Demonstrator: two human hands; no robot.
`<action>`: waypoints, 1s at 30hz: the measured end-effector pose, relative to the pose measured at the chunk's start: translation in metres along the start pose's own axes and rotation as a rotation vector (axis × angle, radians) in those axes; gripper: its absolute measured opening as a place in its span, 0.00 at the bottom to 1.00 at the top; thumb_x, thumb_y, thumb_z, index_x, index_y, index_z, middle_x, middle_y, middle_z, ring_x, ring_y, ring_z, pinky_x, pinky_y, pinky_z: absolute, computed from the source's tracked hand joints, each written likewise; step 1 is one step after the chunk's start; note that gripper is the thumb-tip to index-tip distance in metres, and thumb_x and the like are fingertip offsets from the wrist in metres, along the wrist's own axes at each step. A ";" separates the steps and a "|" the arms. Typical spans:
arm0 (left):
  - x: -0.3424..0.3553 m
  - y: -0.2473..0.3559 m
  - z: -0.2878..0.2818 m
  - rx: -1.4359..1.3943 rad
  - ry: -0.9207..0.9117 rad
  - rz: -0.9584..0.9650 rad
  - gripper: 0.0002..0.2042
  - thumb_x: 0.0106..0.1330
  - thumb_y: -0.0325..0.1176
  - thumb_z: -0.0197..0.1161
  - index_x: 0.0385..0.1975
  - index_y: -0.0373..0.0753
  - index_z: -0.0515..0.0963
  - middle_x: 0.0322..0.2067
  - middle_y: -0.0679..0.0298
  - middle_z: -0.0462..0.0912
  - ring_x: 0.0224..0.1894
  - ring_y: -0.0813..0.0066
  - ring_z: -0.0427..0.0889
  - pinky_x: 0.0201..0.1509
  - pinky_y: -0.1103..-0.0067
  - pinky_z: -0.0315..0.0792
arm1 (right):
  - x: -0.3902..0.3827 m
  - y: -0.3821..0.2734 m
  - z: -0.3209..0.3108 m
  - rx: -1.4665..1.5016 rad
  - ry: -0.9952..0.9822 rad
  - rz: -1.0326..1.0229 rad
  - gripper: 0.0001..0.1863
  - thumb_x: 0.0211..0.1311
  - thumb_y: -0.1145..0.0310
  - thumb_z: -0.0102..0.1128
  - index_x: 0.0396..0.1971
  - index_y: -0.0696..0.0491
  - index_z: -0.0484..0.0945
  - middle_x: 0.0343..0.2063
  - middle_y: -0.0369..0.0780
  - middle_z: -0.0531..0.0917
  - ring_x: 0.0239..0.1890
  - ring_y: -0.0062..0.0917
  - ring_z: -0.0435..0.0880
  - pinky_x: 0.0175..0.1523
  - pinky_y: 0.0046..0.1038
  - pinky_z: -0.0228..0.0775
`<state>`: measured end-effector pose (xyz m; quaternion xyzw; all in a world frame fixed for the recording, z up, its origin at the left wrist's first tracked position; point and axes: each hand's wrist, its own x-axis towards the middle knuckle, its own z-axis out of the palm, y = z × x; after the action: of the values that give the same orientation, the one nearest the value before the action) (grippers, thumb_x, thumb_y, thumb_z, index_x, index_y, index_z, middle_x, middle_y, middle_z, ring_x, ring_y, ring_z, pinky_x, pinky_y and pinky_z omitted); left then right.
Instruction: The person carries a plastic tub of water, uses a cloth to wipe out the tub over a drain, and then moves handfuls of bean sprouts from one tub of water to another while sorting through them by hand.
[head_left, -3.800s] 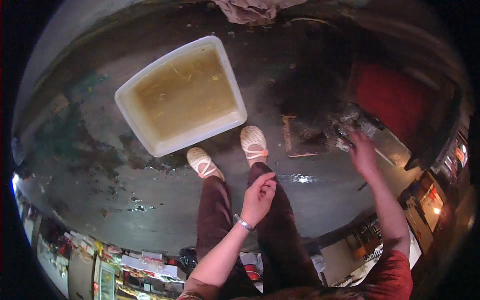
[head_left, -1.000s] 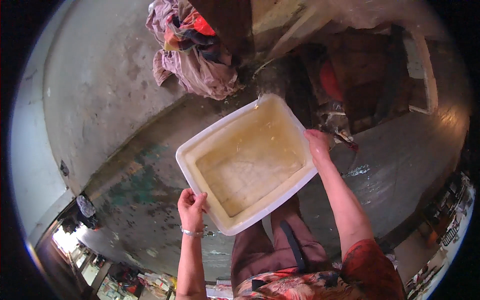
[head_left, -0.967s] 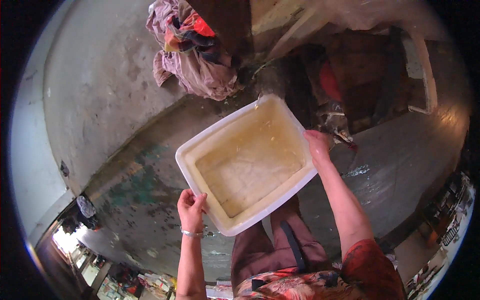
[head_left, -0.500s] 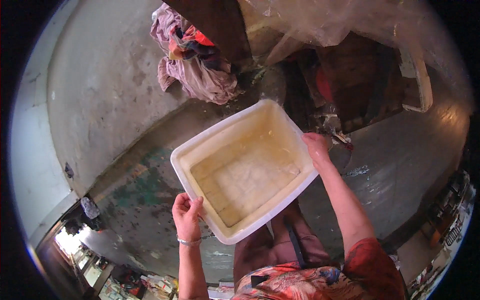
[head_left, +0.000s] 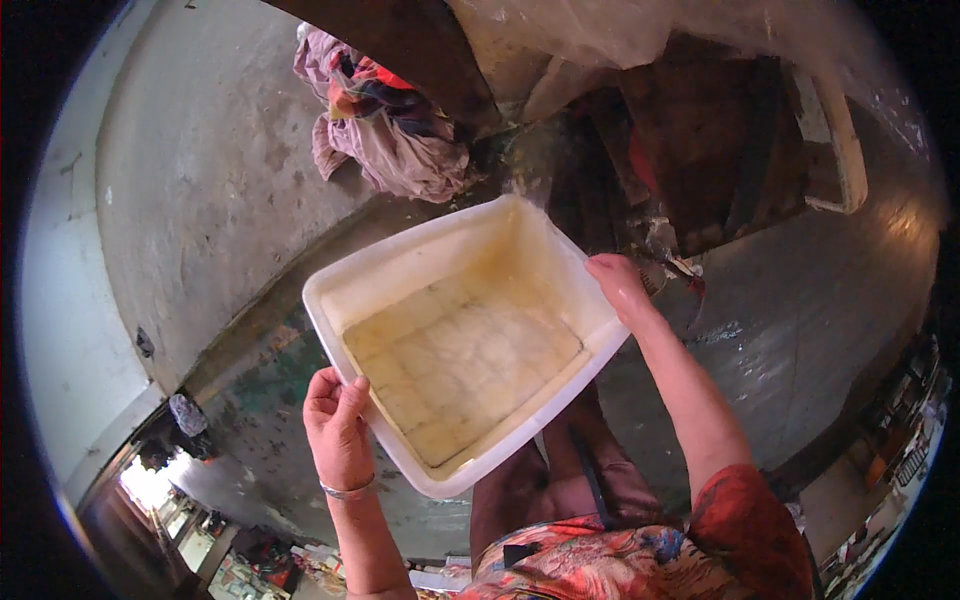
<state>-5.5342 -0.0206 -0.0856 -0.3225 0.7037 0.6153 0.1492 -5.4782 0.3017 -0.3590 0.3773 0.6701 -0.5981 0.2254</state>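
A white rectangular plastic tub (head_left: 460, 375) is raised off the floor in front of my body, slightly tilted. It holds a shallow layer of pale yellowish water, deeper in colour toward the far end. My left hand (head_left: 338, 425) grips the rim at the near left side, thumb on top. My right hand (head_left: 620, 290) is closed on the rim at the far right side. Beyond the tub, dark clutter lies on the wet floor near a drain-like dark corner.
A heap of pink and plaid cloths (head_left: 385, 130) lies on a grey concrete ledge (head_left: 210, 200) at the upper left. Dark boards (head_left: 705, 150) and a pale frame (head_left: 845, 160) stand at the upper right. The wet concrete floor (head_left: 750, 350) surrounds me, with assorted goods along the lower edges.
The tub, earlier standing on the floor, is now held up in both hands. Over the last second it has shifted left and tilted more, and its water looks shallower.
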 end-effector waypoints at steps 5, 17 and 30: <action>-0.003 0.029 0.012 -0.096 -0.056 0.004 0.09 0.59 0.29 0.63 0.37 0.36 0.71 0.27 0.70 0.77 0.28 0.85 0.74 0.34 0.87 0.67 | 0.002 -0.010 0.000 -0.047 -0.054 -0.018 0.12 0.60 0.65 0.56 0.32 0.61 0.79 0.29 0.35 0.82 0.31 0.16 0.77 0.39 0.23 0.69; -0.001 0.107 0.079 -0.406 -0.591 0.042 0.27 0.61 0.27 0.56 0.57 0.26 0.54 0.33 0.45 0.76 0.21 0.64 0.79 0.18 0.77 0.75 | 0.024 -0.016 -0.007 0.239 -0.461 0.045 0.15 0.60 0.62 0.55 0.35 0.59 0.80 0.32 0.37 0.82 0.34 0.19 0.79 0.41 0.26 0.70; -0.003 0.118 0.129 -0.345 -0.836 0.042 0.31 0.63 0.29 0.55 0.61 0.24 0.49 0.44 0.27 0.69 0.27 0.57 0.82 0.29 0.71 0.80 | 0.030 -0.021 0.000 0.361 -0.377 0.074 0.11 0.60 0.66 0.57 0.38 0.57 0.79 0.32 0.35 0.81 0.33 0.18 0.79 0.40 0.24 0.72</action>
<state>-5.6313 0.1083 -0.0183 -0.0519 0.4764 0.8040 0.3521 -5.5126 0.3091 -0.3683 0.3178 0.4845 -0.7589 0.2971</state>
